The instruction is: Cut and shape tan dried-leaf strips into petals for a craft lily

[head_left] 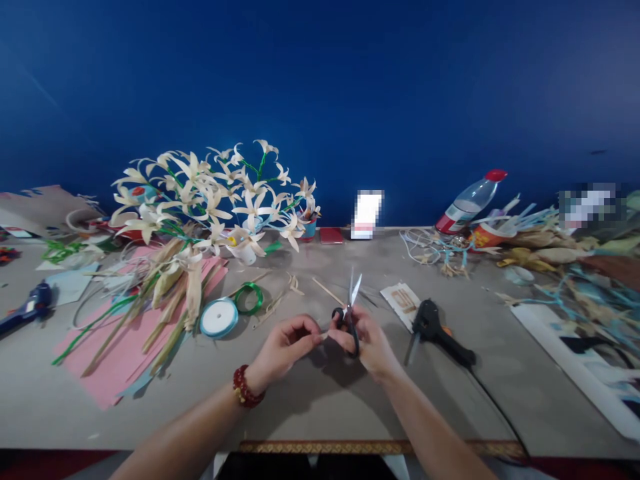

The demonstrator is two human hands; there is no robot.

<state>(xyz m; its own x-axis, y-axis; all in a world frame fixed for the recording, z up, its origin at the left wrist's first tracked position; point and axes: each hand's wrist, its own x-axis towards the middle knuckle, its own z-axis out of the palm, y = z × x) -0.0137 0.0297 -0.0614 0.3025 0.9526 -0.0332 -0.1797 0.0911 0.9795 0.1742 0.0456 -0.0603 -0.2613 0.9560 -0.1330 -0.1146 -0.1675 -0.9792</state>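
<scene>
My left hand (295, 341), with a red bead bracelet (243, 387) at its wrist, pinches one end of a small pale strip (325, 336). What the strip is made of is too small to tell. In my right hand (369, 339) is a pair of black-handled scissors (354, 293), blades slightly apart and pointing away from me. The thumb and finger of that hand also reach the strip's other end. Both hands are close together above the grey table (310, 407). Right of them lies a black glue gun (440, 333); on the left are a ribbon spool (219, 317) and a green ribbon roll (249, 299).
Cream handmade flowers (215, 193) stand at the back left. Dried husks (194, 293) lie on pink paper (95, 360). A plastic bottle (470, 203), a paper cup (493, 233) and craft scraps crowd the right. The glue gun's cord (500, 413) runs over the front edge.
</scene>
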